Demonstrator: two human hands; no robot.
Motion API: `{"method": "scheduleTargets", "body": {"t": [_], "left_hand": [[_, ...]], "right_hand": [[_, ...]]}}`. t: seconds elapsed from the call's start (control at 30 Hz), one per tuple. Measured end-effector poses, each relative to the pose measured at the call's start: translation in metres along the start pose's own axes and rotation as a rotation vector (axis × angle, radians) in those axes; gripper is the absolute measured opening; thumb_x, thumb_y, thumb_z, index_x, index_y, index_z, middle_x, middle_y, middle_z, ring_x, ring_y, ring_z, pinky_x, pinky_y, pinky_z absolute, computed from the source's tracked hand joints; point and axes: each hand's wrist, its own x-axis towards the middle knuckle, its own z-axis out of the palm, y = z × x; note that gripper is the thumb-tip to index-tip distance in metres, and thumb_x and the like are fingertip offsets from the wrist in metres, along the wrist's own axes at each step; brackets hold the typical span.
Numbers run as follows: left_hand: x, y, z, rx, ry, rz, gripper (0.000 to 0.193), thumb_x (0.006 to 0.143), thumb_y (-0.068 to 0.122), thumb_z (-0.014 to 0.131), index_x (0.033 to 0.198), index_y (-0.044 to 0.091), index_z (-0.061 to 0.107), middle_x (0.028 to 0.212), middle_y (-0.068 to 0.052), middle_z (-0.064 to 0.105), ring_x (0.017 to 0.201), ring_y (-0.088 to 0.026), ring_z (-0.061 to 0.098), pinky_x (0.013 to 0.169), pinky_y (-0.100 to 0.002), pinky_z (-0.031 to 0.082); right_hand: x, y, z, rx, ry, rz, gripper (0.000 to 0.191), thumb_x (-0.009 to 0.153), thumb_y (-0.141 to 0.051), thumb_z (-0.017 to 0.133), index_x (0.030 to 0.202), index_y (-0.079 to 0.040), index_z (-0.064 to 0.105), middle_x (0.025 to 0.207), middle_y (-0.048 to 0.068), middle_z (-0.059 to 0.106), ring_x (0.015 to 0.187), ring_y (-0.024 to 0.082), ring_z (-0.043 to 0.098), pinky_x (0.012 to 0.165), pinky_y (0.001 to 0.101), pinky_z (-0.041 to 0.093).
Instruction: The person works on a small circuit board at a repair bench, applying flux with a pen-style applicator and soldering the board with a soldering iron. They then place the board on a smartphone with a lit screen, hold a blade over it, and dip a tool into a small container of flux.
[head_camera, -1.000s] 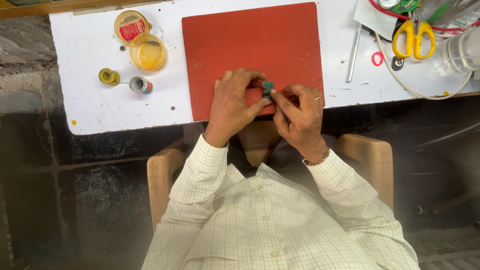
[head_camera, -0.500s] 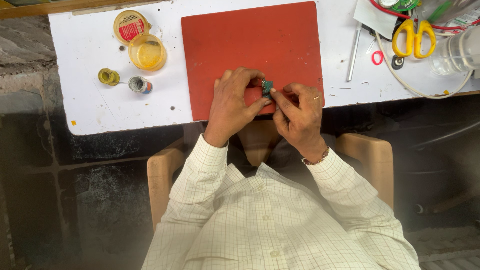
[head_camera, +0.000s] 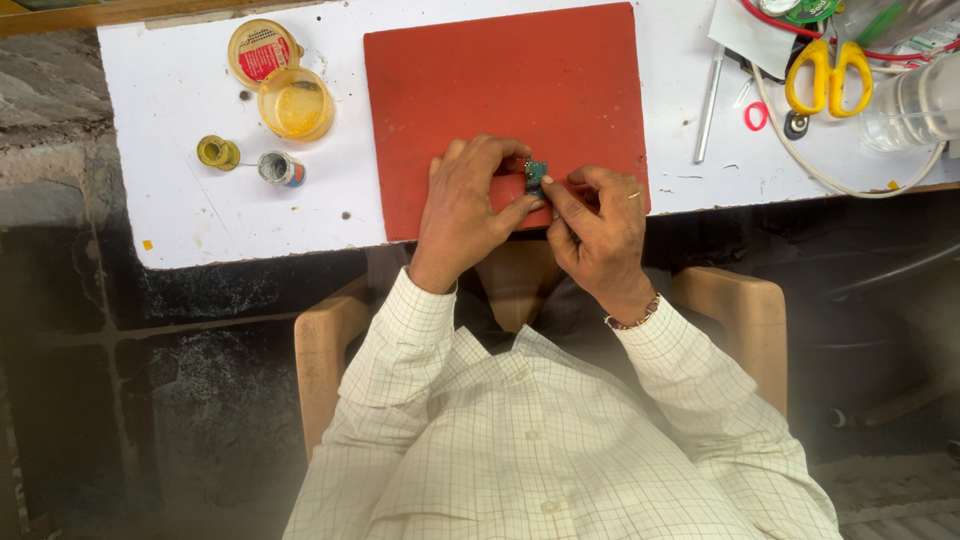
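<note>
Both hands pinch a tiny green board (head_camera: 537, 175) between them: left hand (head_camera: 470, 205), right hand (head_camera: 598, 225). The work looks unfinished.

Single head view, straight down, fairly near; white table (head_camera: 180, 215) along top.

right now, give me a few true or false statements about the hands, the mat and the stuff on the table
1. Both hands pinch a small green part over the red mat. True: left hand and right hand meet on the small green part above the red mat.
2. The yellow-handled scissors lie on the mat. False: the scissors lie on the white table, right of the mat.
3. An open yellow tub sits left of the mat. True: the tub.
4. The right wrist is bare. False: it wears a bracelet.
</note>
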Motion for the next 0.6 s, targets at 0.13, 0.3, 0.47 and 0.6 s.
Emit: {"method": "scheduleTargets", "body": {"t": [0.13,0.3,0.47,0.6], "left_hand": [[-0.0001,0.0003,0.0,-0.002,-0.002,-0.006,0.046,0.077,0.025,0.09,0.115,0.014,0.067,0.101,0.003,0.069,0.095,-0.018,0.059,0.087,-0.037,0.04],[-0.0003,0.0001,-0.0002,-0.002,0.003,0.001,0.046,0.077,0.025,0.09,0.115,0.015,0.067,0.101,0.003,0.069,0.094,-0.017,0.059,0.087,-0.037,0.04],[-0.0004,-0.0009,0.0004,0.002,0.002,0.0,0.046,0.077,0.026,0.09,0.116,0.014,0.067,0.101,0.003,0.069,0.094,-0.017,0.059,0.087,-0.037,0.04],[0.0001,-0.0014,0.001,0.0,0.0,0.004,0.046,0.077,0.026,0.09,0.115,0.014,0.067,0.101,0.003,0.069,0.094,-0.017,0.06,0.089,-0.037,0.041]], "right_hand": [[0.0004,-0.0006,-0.0007,0.014,-0.005,0.008,0.03,0.086,-0.001,0.074,0.116,-0.005,0.078,0.111,0.01,0.062,0.093,0.021,0.059,0.085,0.0355,0.047],[0.0016,-0.0011,-0.0015,0.013,-0.002,0.005,0.031,0.085,-0.001,0.074,0.115,-0.004,0.078,0.11,0.009,0.062,0.093,0.021,0.06,0.085,0.0359,0.047],[0.0016,-0.0008,-0.0007,0.02,0.002,0.005,0.03,0.085,0.0,0.074,0.115,-0.004,0.078,0.11,0.009,0.062,0.094,0.021,0.06,0.085,0.0357,0.048],[0.0011,-0.0003,-0.0002,0.031,0.005,0.01,0.031,0.085,0.0,0.073,0.116,-0.004,0.078,0.111,0.01,0.062,0.093,0.021,0.06,0.084,0.0347,0.048]]}}
